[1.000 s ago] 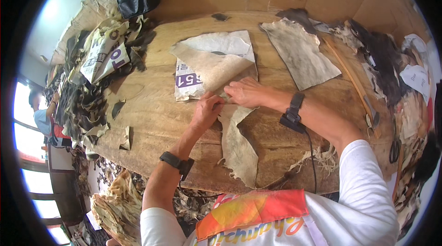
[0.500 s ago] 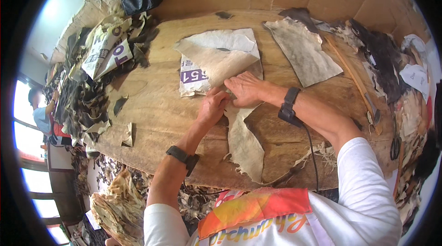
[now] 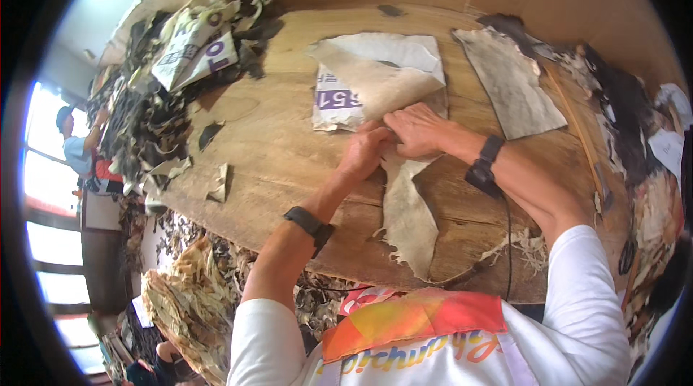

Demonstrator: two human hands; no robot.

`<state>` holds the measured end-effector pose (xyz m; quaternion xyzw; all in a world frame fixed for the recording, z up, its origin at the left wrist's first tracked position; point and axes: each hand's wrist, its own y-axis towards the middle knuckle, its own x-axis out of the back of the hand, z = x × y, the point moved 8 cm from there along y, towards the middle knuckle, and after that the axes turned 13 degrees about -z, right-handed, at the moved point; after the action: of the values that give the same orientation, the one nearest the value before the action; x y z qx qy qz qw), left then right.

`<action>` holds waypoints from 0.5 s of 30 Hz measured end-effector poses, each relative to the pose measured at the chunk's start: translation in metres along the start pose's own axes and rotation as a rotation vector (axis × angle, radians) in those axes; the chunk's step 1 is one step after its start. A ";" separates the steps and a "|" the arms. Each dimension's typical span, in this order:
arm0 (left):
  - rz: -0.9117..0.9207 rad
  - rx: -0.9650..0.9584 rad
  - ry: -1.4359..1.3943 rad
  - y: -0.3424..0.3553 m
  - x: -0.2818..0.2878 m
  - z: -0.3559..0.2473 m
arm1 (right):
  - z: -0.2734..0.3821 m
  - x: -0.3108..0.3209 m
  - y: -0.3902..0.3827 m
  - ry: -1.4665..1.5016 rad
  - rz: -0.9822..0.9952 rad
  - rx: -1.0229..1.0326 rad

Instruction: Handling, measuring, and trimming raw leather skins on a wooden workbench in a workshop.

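A pale piece of hide lies partly folded on a white printed sheet with a purple band on the wooden board. My left hand is closed in a pinch at the hide's near edge. Right beside it, almost touching, my right hand has its fingers curled on the same edge. Just what sits between the fingertips is hidden. From under my hands a narrow hide strip hangs toward me, ragged at its lower end. Both wrists wear black bands.
Another hide piece lies to the right, beside a long wooden-handled tool. Dark scraps are heaped at left under a printed sack. Black scissors are at the board's right edge. A person is at far left.
The whole view has shifted, so the board and hides appear farther right and slightly higher. My hands stay together at the hide's near edge, with little change in their grip.
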<state>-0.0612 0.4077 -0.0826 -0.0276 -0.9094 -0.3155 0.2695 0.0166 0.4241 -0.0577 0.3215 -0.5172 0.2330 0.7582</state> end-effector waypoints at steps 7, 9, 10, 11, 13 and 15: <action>0.004 0.092 0.025 0.002 -0.002 0.001 | -0.001 -0.008 -0.003 0.047 0.057 -0.012; -0.029 0.101 0.047 0.001 0.000 0.002 | 0.003 -0.006 -0.002 0.065 0.023 0.006; -0.025 0.091 0.051 0.003 -0.001 0.003 | 0.001 -0.007 -0.003 0.059 0.038 -0.004; -0.033 0.094 0.060 0.002 0.000 0.006 | 0.002 -0.007 -0.003 0.052 0.053 -0.015; -0.026 0.137 -0.003 0.000 0.000 0.014 | 0.008 -0.011 -0.003 0.037 0.082 -0.012; -0.052 0.123 -0.002 0.000 -0.001 0.015 | 0.008 -0.013 -0.007 0.050 0.053 -0.051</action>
<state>-0.0678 0.4161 -0.0929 0.0123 -0.9279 -0.2656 0.2615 0.0116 0.4130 -0.0699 0.2822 -0.5122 0.2478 0.7724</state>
